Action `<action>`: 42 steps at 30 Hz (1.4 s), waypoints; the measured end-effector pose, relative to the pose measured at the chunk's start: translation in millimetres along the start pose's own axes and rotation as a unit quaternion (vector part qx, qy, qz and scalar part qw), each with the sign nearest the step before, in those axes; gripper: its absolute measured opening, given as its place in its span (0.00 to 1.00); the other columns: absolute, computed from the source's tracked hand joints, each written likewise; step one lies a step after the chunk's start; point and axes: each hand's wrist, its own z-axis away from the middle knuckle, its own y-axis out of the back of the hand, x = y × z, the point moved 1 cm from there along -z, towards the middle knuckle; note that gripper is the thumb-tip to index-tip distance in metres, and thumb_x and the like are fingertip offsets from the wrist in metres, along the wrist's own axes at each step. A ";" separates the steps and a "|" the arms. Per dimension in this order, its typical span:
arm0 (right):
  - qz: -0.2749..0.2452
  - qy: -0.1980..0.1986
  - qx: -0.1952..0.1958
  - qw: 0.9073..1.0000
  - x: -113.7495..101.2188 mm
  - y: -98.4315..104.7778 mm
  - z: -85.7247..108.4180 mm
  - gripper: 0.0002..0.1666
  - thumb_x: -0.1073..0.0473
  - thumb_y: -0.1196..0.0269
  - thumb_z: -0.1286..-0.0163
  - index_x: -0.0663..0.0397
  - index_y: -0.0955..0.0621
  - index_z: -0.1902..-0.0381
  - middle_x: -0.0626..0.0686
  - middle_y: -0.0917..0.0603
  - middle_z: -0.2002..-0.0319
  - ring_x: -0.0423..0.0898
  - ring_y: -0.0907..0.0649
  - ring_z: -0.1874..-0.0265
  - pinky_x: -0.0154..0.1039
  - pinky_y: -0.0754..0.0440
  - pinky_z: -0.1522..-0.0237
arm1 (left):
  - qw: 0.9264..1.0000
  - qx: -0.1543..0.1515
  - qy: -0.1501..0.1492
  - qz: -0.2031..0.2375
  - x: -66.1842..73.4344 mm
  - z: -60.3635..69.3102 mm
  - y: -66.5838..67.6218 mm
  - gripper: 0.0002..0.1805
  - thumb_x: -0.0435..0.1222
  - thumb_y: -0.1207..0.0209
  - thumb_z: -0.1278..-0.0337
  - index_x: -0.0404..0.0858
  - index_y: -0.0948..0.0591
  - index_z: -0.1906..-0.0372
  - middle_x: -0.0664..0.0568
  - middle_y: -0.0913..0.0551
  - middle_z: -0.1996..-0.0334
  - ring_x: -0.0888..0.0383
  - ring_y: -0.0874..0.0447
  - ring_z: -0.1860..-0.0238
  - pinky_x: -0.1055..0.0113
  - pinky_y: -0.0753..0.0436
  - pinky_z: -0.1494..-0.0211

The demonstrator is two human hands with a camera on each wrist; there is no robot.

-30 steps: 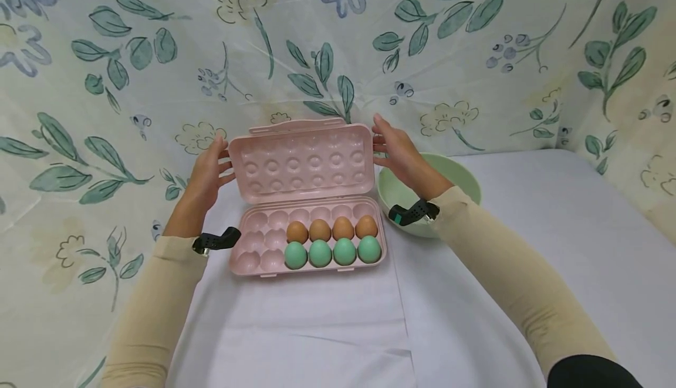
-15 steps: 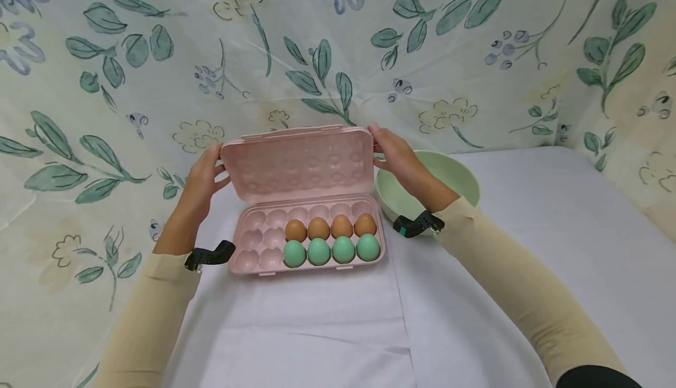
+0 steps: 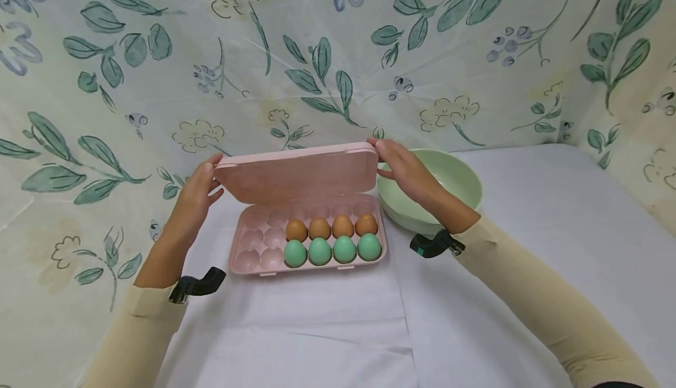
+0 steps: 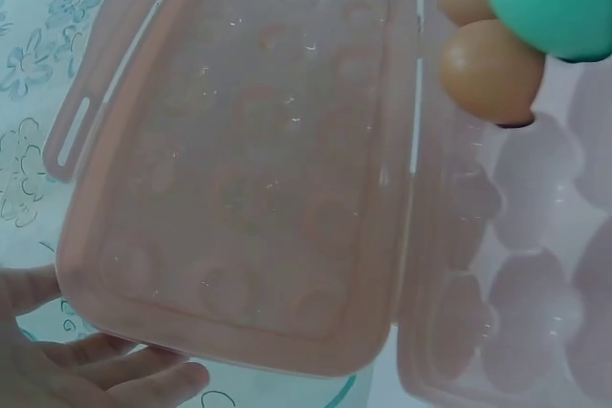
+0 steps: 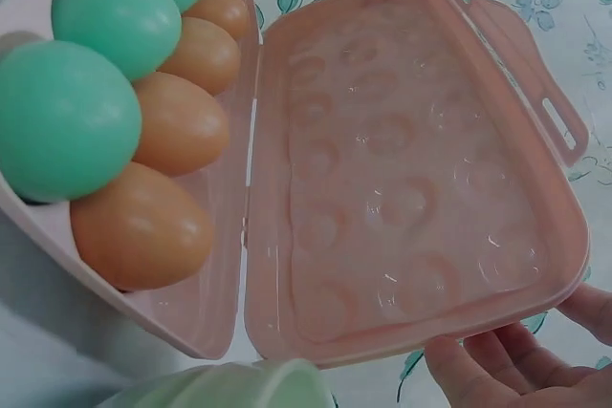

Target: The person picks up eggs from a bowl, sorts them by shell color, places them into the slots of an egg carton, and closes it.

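Note:
A pink plastic egg box [image 3: 250, 259] lies on the white cloth, its hinged lid [image 3: 301, 174] tilted part way over the tray. Several brown eggs [image 3: 319, 229] and several green eggs [image 3: 320, 252] fill the right part of the tray. My left hand [image 3: 192, 191] touches the lid's left corner, fingers mostly straight along its end and edge, as the left wrist view shows. At the opposite corner, my right hand [image 3: 406, 171] touches the lid with extended fingers, also visible in the right wrist view. Part of each hand's contact lies hidden behind the lid.
A light green bowl [image 3: 459, 182] stands right of the egg box, partly behind my right forearm. Behind everything hangs a floral cloth [image 3: 237, 94]. The tray's left cups [image 3: 253, 238] hold no eggs. White cloth [image 3: 317, 329] covers the table.
Both hands have brought the lid from nearly upright forward and down over the tray. The wrists have come nearer to me. The eggs and the bowl have stayed in place.

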 end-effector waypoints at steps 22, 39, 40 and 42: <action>0.118 0.076 -0.017 0.990 4.2 -12.6 58.4 0.24 0.47 0.57 0.21 0.50 0.24 0.38 0.46 0.23 0.40 0.43 0.29 0.36 0.45 0.33 0.34 | 0.996 0.025 -0.045 -0.076 -13.6 69.1 -6.1 0.25 0.41 0.65 0.22 0.34 0.32 0.31 0.43 0.31 0.33 0.48 0.35 0.32 0.80 0.35 0.37; 0.183 0.096 -0.067 0.976 16.0 -48.8 78.6 0.24 0.47 0.51 0.23 0.48 0.25 0.36 0.44 0.26 0.36 0.41 0.32 0.33 0.46 0.35 0.33 | 0.981 0.014 -0.022 -0.190 -28.4 96.6 -29.3 0.21 0.42 0.59 0.24 0.41 0.24 0.37 0.42 0.39 0.28 0.39 0.42 0.29 0.34 0.36 0.38; 0.188 0.099 -0.067 0.975 16.9 -50.6 79.9 0.23 0.47 0.51 0.24 0.48 0.24 0.37 0.44 0.26 0.36 0.42 0.31 0.34 0.46 0.34 0.33 | 0.980 0.012 -0.024 -0.196 -28.8 98.0 -31.1 0.20 0.42 0.58 0.25 0.42 0.23 0.38 0.42 0.39 0.28 0.38 0.42 0.29 0.34 0.36 0.38; 0.201 0.108 -0.067 0.971 18.7 -53.9 82.5 0.23 0.48 0.49 0.24 0.48 0.24 0.37 0.45 0.25 0.37 0.43 0.31 0.34 0.47 0.34 0.34 | 0.977 0.007 -0.027 -0.209 -29.9 100.5 -34.5 0.20 0.42 0.57 0.25 0.43 0.23 0.39 0.42 0.40 0.28 0.38 0.43 0.29 0.34 0.37 0.37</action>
